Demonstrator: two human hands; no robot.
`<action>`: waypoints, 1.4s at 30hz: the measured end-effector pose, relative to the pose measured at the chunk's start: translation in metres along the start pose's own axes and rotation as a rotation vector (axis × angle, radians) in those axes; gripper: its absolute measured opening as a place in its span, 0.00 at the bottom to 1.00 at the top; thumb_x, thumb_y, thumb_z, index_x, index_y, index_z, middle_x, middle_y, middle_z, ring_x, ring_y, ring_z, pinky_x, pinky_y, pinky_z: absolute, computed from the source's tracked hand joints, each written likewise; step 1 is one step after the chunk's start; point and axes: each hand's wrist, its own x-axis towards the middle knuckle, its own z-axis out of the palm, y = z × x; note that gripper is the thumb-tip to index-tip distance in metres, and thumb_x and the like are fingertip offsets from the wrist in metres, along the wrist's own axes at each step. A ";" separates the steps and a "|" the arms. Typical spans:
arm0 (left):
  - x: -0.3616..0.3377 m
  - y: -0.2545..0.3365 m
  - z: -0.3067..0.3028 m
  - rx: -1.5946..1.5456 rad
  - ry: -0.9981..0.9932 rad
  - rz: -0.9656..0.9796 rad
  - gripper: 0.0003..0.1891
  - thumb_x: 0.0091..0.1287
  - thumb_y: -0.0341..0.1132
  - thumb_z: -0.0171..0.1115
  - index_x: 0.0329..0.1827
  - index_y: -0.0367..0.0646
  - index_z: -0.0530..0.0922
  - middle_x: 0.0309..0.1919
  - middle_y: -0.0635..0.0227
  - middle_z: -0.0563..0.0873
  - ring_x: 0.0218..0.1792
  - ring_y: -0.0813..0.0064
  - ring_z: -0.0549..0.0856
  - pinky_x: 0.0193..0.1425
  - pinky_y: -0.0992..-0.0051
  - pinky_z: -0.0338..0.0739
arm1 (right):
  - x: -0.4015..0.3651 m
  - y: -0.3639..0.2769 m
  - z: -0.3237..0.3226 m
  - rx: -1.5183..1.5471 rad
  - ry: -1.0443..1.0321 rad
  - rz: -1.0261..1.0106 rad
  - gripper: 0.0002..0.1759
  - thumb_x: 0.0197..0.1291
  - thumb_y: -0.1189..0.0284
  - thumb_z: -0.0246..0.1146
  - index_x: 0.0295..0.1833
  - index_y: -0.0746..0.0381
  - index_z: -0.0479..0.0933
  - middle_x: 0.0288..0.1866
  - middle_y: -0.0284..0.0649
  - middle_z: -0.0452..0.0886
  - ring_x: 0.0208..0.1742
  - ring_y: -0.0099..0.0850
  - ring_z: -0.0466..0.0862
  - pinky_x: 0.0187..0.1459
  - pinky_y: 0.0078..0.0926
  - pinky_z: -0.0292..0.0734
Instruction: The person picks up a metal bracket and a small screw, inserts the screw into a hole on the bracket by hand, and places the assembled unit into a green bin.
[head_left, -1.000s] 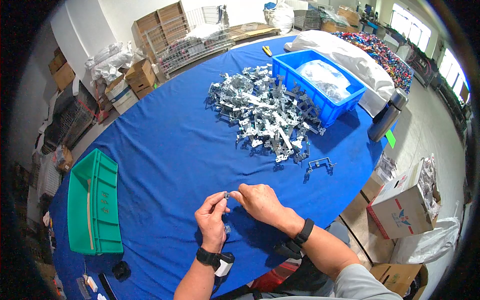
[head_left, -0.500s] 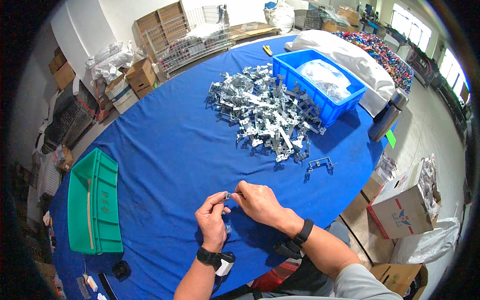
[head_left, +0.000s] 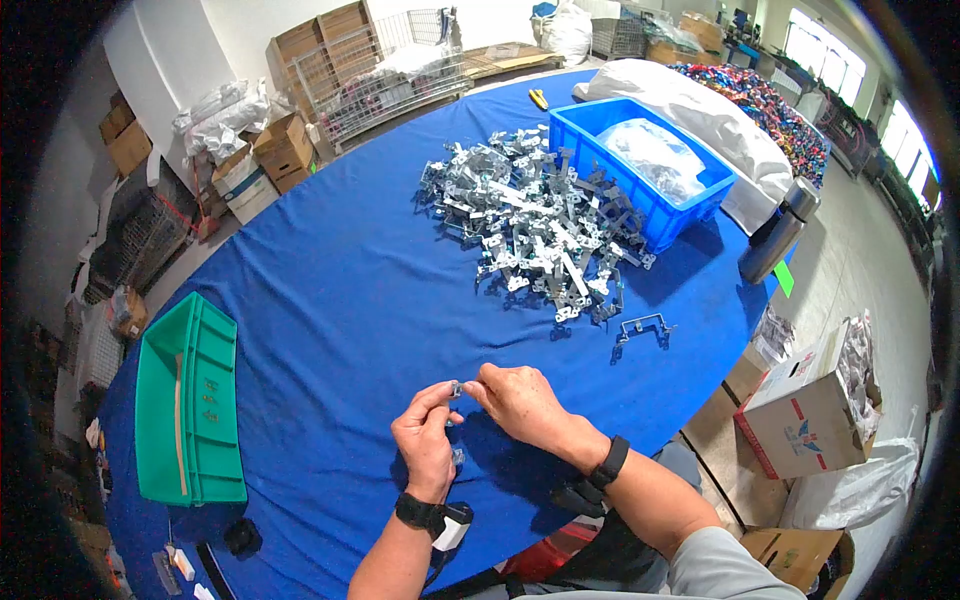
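Pinching a small metal piece between thumb and forefinger, the left hand holds it just above the table, close to the near edge. The right hand closes its fingertips on the same piece from the other side. Both hands are narrowed to a fine grip; what the right fingers do to the piece is too small to tell. A second small piece lies on the blue cloth just beside the left hand. Toward the left edge sits a green bin, holding only a thin stick as far as can be seen. Farther out, toward the right edge, a single bracket lies alone, a little apart from the big heap of brackets on the far half. The heap touches a blue bin with a clear bag inside. By this layout most of the work looks left to do: the heap is large and almost nothing lies set aside.
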 end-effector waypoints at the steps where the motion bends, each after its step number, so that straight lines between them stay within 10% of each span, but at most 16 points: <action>1: 0.000 0.000 0.000 -0.005 -0.001 0.004 0.13 0.66 0.16 0.54 0.45 0.33 0.87 0.48 0.59 0.88 0.44 0.73 0.86 0.37 0.78 0.82 | 0.000 0.000 0.001 0.000 0.000 0.000 0.19 0.70 0.59 0.61 0.34 0.65 0.74 0.25 0.53 0.81 0.29 0.55 0.83 0.30 0.52 0.77; 42: -0.001 0.001 0.002 0.019 0.022 0.009 0.13 0.66 0.17 0.54 0.46 0.32 0.86 0.45 0.59 0.88 0.42 0.75 0.87 0.36 0.80 0.83 | 0.000 0.002 0.004 0.229 0.145 -0.046 0.16 0.68 0.65 0.64 0.33 0.67 0.74 0.21 0.51 0.79 0.25 0.49 0.82 0.26 0.43 0.72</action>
